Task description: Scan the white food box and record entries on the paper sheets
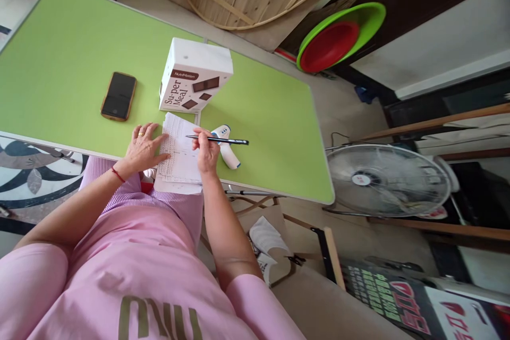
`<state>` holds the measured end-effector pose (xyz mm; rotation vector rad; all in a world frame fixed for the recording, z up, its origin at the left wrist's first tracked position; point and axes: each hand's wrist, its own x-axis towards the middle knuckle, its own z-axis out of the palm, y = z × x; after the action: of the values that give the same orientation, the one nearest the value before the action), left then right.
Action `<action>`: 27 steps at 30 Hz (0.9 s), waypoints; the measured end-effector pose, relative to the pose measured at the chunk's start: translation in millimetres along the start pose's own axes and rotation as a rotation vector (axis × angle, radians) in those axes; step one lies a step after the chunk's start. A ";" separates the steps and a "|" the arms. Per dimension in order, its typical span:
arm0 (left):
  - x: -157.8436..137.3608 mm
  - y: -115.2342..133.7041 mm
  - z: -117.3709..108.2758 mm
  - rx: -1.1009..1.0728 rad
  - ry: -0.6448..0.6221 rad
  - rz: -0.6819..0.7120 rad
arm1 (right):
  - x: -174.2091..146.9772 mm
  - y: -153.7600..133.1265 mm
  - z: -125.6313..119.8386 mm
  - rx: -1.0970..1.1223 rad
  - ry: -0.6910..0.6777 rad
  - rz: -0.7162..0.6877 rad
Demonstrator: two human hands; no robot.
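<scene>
My right hand [207, 155] grips a dark pen [231, 141], its tip just over the upper part of a written sheet of paper [181, 156]. Flat on the table at the paper's left edge rests my left hand [145, 147], fingers spread, thumb and fingertips touching the sheet. The paper looks like a small stack and overhangs the table's near edge. Partly hidden behind my right hand lies a white and blue handheld thermometer [229, 155]. A white Super Meal box [197, 77] stands just beyond the paper.
On the green table [263, 101], a phone [118, 96] lies to the left of the box. A floor fan [382, 179] stands off the right end. Red [329, 48] and green basins [372, 16] lean by the wall. A folding chair [311, 297] with papers sits at lower right.
</scene>
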<state>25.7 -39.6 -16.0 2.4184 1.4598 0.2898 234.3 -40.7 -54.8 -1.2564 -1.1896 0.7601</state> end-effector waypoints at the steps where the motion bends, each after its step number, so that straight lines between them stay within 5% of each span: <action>1: 0.0 -0.5 0.5 0.000 0.003 0.000 | -1.3 0.7 2.5 -0.013 -0.010 0.018; 27: -0.1 -3.6 6.2 0.017 0.029 0.017 | -7.7 17.8 10.1 -0.223 -0.047 -0.050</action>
<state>24.7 -39.1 -23.1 2.4510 1.4606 0.3187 225.7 -41.2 -74.8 -1.3916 -1.3679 0.6359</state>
